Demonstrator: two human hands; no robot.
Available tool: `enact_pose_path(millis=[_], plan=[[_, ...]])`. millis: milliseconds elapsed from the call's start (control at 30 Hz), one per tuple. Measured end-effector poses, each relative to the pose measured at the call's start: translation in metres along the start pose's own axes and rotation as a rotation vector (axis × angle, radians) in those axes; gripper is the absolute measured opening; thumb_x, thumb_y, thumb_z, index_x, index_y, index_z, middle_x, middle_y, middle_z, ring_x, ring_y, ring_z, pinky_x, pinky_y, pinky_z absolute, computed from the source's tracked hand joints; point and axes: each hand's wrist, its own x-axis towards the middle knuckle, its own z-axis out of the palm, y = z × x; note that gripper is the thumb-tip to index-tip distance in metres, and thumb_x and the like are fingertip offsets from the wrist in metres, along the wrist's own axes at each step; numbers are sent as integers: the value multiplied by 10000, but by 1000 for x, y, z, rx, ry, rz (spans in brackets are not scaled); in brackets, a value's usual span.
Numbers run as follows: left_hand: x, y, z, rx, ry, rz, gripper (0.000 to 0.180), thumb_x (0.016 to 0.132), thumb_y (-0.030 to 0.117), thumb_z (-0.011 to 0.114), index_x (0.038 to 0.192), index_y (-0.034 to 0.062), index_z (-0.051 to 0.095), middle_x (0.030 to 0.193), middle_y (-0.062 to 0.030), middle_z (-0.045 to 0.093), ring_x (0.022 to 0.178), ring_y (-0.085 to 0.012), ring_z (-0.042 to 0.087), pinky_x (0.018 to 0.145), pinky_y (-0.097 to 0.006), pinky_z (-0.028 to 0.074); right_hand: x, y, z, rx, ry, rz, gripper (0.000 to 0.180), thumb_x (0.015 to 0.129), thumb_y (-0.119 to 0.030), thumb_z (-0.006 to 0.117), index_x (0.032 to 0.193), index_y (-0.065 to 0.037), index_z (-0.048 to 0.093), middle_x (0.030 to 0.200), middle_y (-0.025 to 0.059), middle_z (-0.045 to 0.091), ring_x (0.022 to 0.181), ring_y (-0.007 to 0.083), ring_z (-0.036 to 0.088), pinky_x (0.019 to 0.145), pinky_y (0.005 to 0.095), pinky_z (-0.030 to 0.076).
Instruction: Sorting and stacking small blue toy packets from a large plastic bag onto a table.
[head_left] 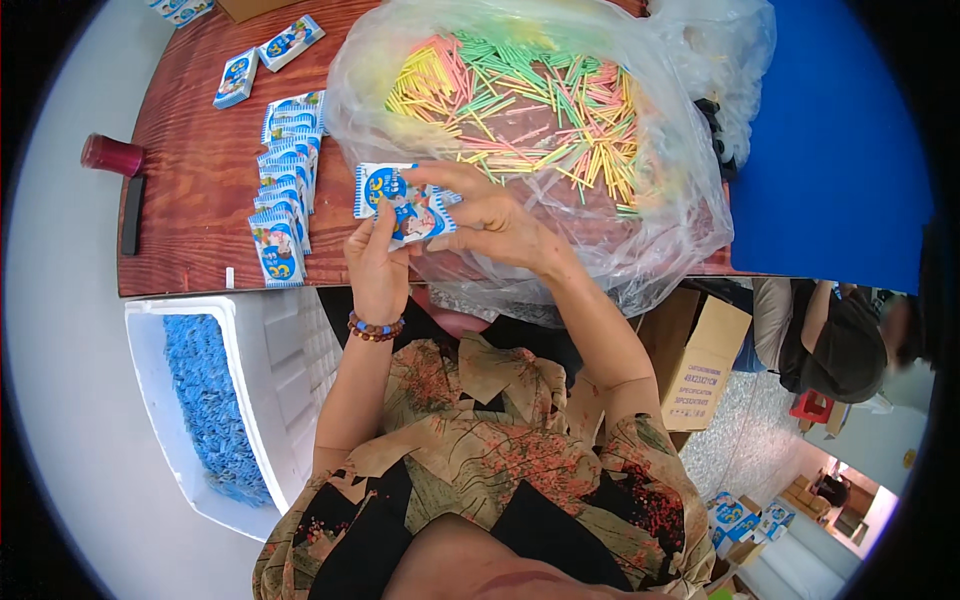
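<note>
Small blue and white packets [412, 212] are held up between my hands over the table's near edge; they seem to be two overlapping, but I cannot tell for sure. My left hand [378, 270], with a beaded bracelet at the wrist, is closed on them from below, thumb across the front. From the right side, the fingers and thumb of my right hand [500, 225] pinch them. Just left of my hands lies an overlapping row of similar packets [278, 245]. Beyond my right hand, a clear plastic bag [690, 215] spreads open with many thin yellow, green and pink sticks [540, 90].
Two more packets [236, 78] lie at the table's far left, near a dark red cup-like object [112, 155] and a black bar [131, 215]. Below left stands a white foam box [280, 350] of small blue pieces. A cardboard box [700, 360] is at right, with another person [845, 345] beyond.
</note>
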Motion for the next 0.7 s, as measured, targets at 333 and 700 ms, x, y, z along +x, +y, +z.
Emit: enact_pose_path(millis=[333, 700], plan=[[8, 5, -11, -26, 122, 63, 182, 946, 187, 590, 872, 41, 669, 848, -30, 683, 675, -80, 583, 533, -237, 422, -8, 40, -90, -511, 158, 408, 163, 820, -141, 664, 947, -40, 678, 928, 95, 647, 853, 219, 600, 736, 329, 479], [11, 18, -38, -99, 77, 120, 189, 954, 195, 578, 882, 45, 666, 861, -26, 673, 720, -76, 580, 561, -248, 426, 20, 13, -37, -804, -516, 130, 485, 717, -70, 662, 1188, -87, 548, 1218, 92, 541, 1206, 297, 443, 1058, 441, 309]])
